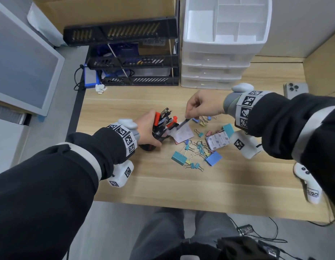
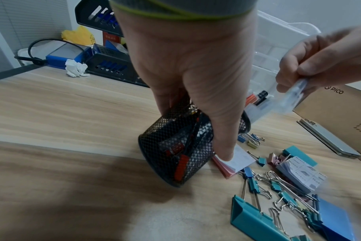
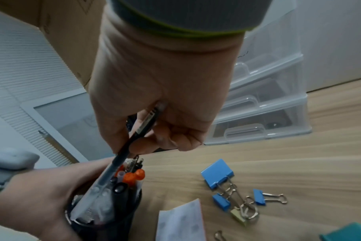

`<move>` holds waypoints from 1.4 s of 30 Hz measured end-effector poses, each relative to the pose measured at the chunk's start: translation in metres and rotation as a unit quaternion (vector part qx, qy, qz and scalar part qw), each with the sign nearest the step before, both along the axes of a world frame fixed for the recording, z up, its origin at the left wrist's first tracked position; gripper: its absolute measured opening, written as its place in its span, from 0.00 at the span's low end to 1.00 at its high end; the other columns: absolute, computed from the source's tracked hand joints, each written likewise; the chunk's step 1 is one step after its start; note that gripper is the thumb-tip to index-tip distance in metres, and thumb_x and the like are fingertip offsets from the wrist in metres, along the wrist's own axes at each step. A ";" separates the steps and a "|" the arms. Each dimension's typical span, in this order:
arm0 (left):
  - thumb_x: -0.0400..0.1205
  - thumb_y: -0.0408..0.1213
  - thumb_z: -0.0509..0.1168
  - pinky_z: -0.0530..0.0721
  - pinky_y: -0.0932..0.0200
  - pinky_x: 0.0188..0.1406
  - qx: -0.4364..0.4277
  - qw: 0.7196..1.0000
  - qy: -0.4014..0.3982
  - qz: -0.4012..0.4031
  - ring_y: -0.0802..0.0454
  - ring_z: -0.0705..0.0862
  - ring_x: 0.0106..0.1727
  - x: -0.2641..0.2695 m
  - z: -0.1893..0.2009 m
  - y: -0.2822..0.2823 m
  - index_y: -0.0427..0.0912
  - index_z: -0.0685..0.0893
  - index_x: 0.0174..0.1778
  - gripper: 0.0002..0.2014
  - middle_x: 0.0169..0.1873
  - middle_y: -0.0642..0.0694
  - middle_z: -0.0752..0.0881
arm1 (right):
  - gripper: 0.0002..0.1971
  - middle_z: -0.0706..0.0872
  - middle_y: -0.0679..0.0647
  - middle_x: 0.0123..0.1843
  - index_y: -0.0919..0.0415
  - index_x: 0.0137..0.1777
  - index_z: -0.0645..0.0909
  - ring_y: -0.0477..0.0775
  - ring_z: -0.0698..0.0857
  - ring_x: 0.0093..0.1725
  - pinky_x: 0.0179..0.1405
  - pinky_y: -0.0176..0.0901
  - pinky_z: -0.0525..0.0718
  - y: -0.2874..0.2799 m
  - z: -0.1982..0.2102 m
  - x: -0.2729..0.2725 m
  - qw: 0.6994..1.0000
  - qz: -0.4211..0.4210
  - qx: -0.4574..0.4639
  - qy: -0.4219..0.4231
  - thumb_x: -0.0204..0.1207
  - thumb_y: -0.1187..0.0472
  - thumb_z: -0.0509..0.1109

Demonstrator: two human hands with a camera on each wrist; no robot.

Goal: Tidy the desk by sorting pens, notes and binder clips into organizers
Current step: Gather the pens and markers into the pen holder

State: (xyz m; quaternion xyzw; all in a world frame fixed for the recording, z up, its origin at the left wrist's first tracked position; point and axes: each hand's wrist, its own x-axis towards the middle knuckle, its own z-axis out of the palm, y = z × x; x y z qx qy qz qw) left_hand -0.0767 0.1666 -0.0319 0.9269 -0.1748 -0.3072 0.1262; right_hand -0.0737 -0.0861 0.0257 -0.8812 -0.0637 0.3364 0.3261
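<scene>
My left hand [image 1: 147, 131] grips a black mesh pen cup [image 2: 175, 154], tilted toward the right on the desk and full of red and black pens [image 1: 164, 119]. My right hand [image 1: 200, 106] pinches a clear pen [image 3: 122, 163] by its upper end, with the tip inside the cup's mouth [image 3: 105, 205]. A pad of sticky notes [image 1: 183, 135] lies just right of the cup. A second wrapped notes pack [image 1: 218, 141] sits further right. Several binder clips [image 1: 197, 152] in teal, blue and pink are scattered around the pads.
A white drawer organizer [image 1: 219, 53] with a compartment tray on top stands at the back. To its left is a black tiered tray rack [image 1: 133, 59]. A phone [image 1: 295, 90] lies at the right edge, and a white controller [image 1: 307, 184] lies near the front right.
</scene>
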 end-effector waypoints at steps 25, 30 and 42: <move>0.54 0.52 0.87 0.83 0.56 0.43 -0.097 0.995 0.008 0.040 0.55 0.84 0.48 0.000 0.008 -0.011 0.49 0.68 0.61 0.46 0.49 0.55 0.81 | 0.33 0.68 0.58 0.84 0.61 0.86 0.59 0.56 0.70 0.81 0.80 0.55 0.69 0.054 -0.036 -0.019 0.976 -0.155 0.074 -0.133 0.87 0.45 0.58; 0.54 0.49 0.89 0.82 0.57 0.43 -0.120 0.992 0.008 0.037 0.55 0.82 0.49 0.004 0.017 -0.031 0.46 0.72 0.59 0.43 0.48 0.55 0.81 | 0.34 0.60 0.52 0.89 0.54 0.90 0.48 0.52 0.64 0.84 0.83 0.49 0.63 0.050 -0.032 -0.029 0.985 -0.093 0.112 -0.091 0.88 0.41 0.52; 0.51 0.54 0.85 0.87 0.51 0.53 -0.172 0.985 0.011 0.032 0.55 0.86 0.53 0.020 0.033 -0.090 0.50 0.72 0.68 0.49 0.52 0.57 0.85 | 0.36 0.87 0.56 0.55 0.56 0.74 0.73 0.57 0.90 0.49 0.53 0.65 0.91 -0.025 -0.033 -0.038 0.951 -0.245 0.176 0.076 0.71 0.41 0.79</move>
